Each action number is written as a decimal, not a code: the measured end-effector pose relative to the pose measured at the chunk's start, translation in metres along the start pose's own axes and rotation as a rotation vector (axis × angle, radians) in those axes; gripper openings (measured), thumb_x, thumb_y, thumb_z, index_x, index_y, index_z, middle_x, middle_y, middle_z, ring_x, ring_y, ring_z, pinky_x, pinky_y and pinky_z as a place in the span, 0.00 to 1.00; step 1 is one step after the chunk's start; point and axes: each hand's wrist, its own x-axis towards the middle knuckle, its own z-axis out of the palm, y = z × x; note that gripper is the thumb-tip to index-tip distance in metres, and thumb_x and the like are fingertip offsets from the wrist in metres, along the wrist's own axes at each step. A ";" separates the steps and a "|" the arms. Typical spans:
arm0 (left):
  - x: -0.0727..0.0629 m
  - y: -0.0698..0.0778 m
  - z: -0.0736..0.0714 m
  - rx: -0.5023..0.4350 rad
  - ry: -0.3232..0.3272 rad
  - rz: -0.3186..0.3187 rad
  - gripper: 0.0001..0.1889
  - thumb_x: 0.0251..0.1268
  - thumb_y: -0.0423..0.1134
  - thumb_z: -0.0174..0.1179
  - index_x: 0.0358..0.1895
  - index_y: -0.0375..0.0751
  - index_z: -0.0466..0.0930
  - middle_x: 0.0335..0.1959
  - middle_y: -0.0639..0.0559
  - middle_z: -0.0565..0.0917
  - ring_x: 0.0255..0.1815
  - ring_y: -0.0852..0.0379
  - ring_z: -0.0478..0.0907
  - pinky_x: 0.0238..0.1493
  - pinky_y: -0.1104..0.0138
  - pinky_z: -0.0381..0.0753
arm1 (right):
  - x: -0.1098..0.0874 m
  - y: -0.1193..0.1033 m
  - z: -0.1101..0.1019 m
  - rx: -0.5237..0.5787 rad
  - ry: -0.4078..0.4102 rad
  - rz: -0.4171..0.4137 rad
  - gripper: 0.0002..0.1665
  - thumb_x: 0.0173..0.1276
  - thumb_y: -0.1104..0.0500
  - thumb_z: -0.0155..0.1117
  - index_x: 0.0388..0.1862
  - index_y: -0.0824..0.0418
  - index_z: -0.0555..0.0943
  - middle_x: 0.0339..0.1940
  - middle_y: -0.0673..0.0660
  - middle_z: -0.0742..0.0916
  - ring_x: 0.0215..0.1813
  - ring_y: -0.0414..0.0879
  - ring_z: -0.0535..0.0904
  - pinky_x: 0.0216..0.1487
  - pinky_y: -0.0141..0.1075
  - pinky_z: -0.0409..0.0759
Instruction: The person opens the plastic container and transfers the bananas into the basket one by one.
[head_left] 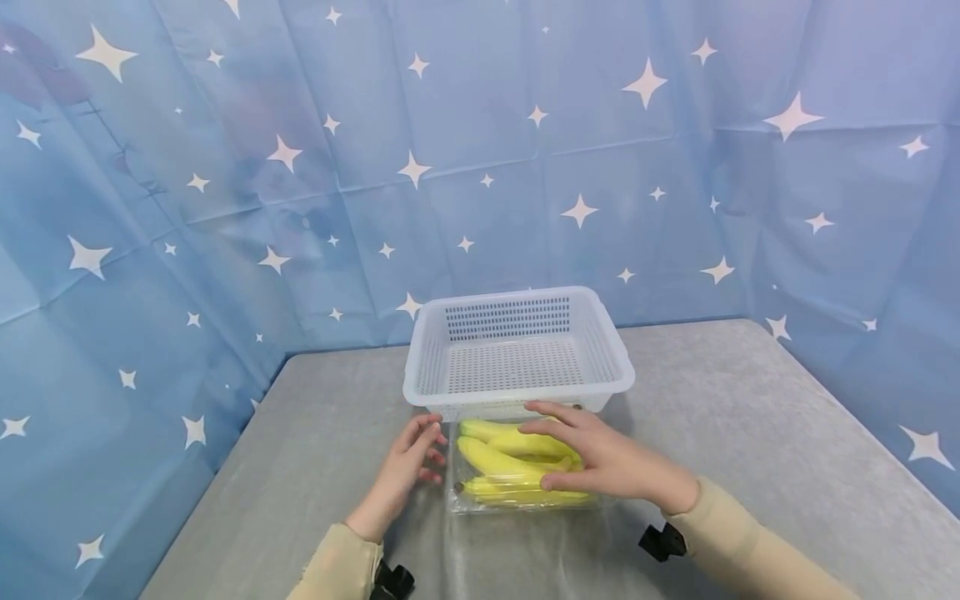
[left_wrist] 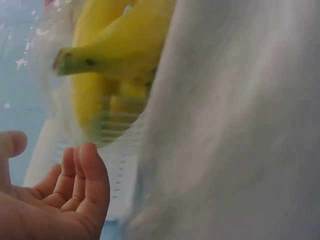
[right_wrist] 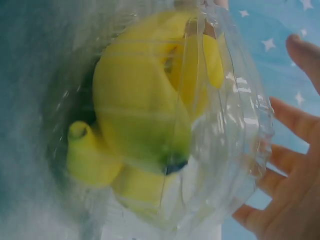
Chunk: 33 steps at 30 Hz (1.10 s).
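Several yellow bananas (head_left: 491,460) lie inside a clear plastic container (right_wrist: 240,130) on the table, in front of the basket. My left hand (head_left: 408,462) is beside the container's left end, fingers loosely bent and holding nothing. In the left wrist view, that hand's fingertips (left_wrist: 90,155) come right up to the clear plastic, below a banana stem (left_wrist: 75,60). Over the right part of the container is my right hand (head_left: 600,458), its fingers spread. The right wrist view shows these fingers (right_wrist: 292,117) at the ribbed plastic wall, not curled around it.
A white slotted plastic basket (head_left: 517,395) stands behind the container, with nothing seen in it. Grey cloth (head_left: 345,433) covers the table. A blue curtain with white stars (head_left: 480,167) hangs along the back and sides.
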 end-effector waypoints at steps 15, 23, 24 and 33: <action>0.002 -0.024 -0.005 -0.464 -0.216 -0.205 0.10 0.75 0.46 0.50 0.47 0.44 0.75 0.30 0.55 0.79 0.27 0.61 0.76 0.24 0.71 0.76 | 0.015 -0.004 0.021 -0.158 -0.084 0.011 0.46 0.57 0.29 0.63 0.70 0.48 0.69 0.73 0.56 0.68 0.71 0.54 0.63 0.66 0.64 0.54; 0.004 -0.030 -0.009 -0.427 -0.257 -0.192 0.09 0.74 0.39 0.51 0.51 0.42 0.72 0.30 0.55 0.78 0.26 0.62 0.76 0.25 0.72 0.76 | 0.014 -0.004 0.029 -0.193 -0.060 -0.007 0.43 0.56 0.32 0.67 0.68 0.48 0.72 0.72 0.54 0.70 0.71 0.56 0.63 0.66 0.66 0.54; 0.004 -0.031 -0.009 -0.422 -0.267 -0.188 0.09 0.74 0.38 0.52 0.51 0.42 0.72 0.31 0.55 0.78 0.26 0.63 0.77 0.26 0.72 0.76 | 0.013 -0.004 0.030 -0.199 -0.053 -0.011 0.43 0.56 0.32 0.67 0.68 0.48 0.71 0.71 0.54 0.70 0.71 0.56 0.64 0.66 0.65 0.54; 0.004 -0.033 -0.009 -0.433 -0.304 -0.156 0.07 0.72 0.35 0.54 0.49 0.42 0.74 0.30 0.54 0.78 0.26 0.62 0.77 0.31 0.71 0.79 | 0.011 -0.004 0.035 -0.239 -0.019 0.011 0.47 0.51 0.31 0.70 0.67 0.48 0.72 0.71 0.53 0.72 0.71 0.55 0.65 0.66 0.64 0.56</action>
